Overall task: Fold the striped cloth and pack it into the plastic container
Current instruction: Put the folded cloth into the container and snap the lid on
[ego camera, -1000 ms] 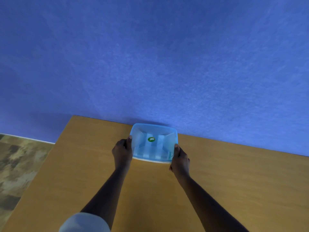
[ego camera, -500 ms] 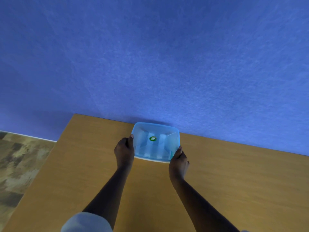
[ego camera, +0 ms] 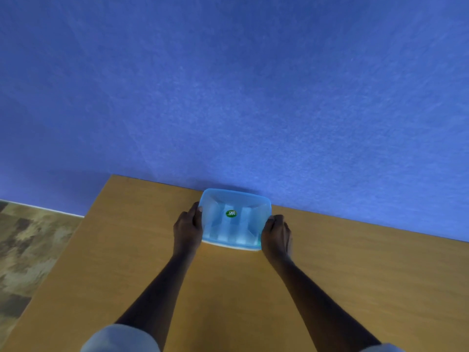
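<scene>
A translucent blue plastic container (ego camera: 234,219) with its lid on and a round green sticker (ego camera: 231,213) on top sits at the far edge of the wooden table (ego camera: 127,262), against the blue wall. Pale stripes show faintly through the lid, which may be the striped cloth inside; I cannot tell for sure. My left hand (ego camera: 186,228) grips the container's left side. My right hand (ego camera: 276,235) grips its right side, fingers curled at the lid's edge.
The blue wall (ego camera: 253,97) rises directly behind the container. The table's left edge drops to a mottled brown floor (ego camera: 28,250). Bare tabletop lies on both sides of my arms.
My right hand has slid forward along the container's right side, from the near corner to about its middle. The container and my left hand have hardly moved.
</scene>
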A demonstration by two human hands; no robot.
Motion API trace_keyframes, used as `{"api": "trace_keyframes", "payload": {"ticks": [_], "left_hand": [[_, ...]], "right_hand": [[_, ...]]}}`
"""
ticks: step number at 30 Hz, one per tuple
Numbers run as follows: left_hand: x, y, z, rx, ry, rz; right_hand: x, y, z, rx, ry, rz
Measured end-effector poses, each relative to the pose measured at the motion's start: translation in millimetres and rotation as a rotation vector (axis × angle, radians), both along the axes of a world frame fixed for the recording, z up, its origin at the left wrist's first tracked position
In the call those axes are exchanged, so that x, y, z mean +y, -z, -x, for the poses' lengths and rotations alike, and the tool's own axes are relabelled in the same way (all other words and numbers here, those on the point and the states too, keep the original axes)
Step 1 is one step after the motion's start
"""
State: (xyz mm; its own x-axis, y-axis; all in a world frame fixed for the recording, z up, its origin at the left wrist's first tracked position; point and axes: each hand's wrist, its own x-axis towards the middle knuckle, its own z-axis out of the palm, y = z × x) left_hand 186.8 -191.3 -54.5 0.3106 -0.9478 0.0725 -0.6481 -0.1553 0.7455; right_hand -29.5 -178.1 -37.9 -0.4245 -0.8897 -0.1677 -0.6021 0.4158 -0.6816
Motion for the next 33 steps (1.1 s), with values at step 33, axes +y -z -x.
{"api": "trace_keyframes", "payload": {"ticks": [33], "left_hand": [[-17, -17, 2, -0.355, 0.168, -0.308]], "right_hand": [[-49, -10, 3, -0.396, 0.149, -0.106]]}}
